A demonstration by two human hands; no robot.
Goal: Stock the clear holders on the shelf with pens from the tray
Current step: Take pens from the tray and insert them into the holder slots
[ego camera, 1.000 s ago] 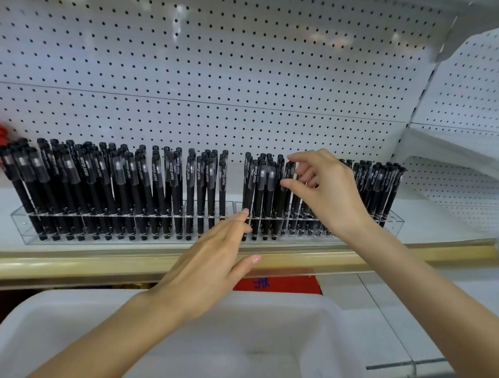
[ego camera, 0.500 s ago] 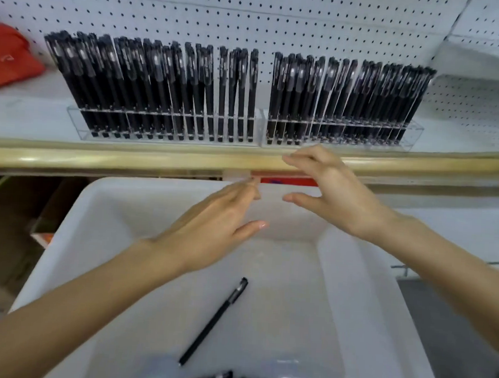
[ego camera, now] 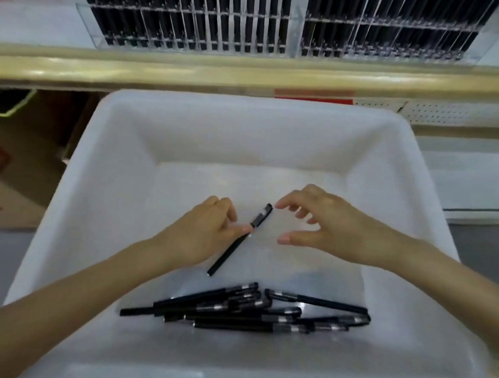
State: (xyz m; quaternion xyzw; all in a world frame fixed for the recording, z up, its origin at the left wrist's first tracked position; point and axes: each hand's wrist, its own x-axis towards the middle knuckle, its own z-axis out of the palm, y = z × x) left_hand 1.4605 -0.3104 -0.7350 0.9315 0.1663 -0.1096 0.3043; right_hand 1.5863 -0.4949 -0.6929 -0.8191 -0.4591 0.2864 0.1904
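1. My left hand (ego camera: 204,235) is down in the white tray (ego camera: 419,158), with the fingers bent and the thumb tip touching a single black pen (ego camera: 232,252) just below its cap.
2. I cannot tell whether that hand has the pen pinched or only rests against it. The pen looks to lie flat on the tray floor.
3. The single pen lies slanted, cap end away from me and to the right, tail end nearer me and to the left.
4. My right hand (ego camera: 325,225) hovers just to the right of the pen, released. Its fingers are spread and loosely bent and it holds nothing. The forefinger tip is close to the cap end but not touching it.
5. A loose pile of black pens (ego camera: 249,314) lies at the end of the tray nearest me, apart from the single pen and from both hands.
6. Beyond the tray, two clear holders stand side by side on the shelf, the left holder (ego camera: 89,24) and the right holder (ego camera: 484,54), touching or nearly so.
7. Both are packed with rows of upright black pens (ego camera: 224,12).
8. A yellowish strip (ego camera: 162,66) runs along the front edge of the shelf, with a red tag (ego camera: 314,95) under it.
9. Cardboard boxes (ego camera: 7,159) sit below the shelf on my left.
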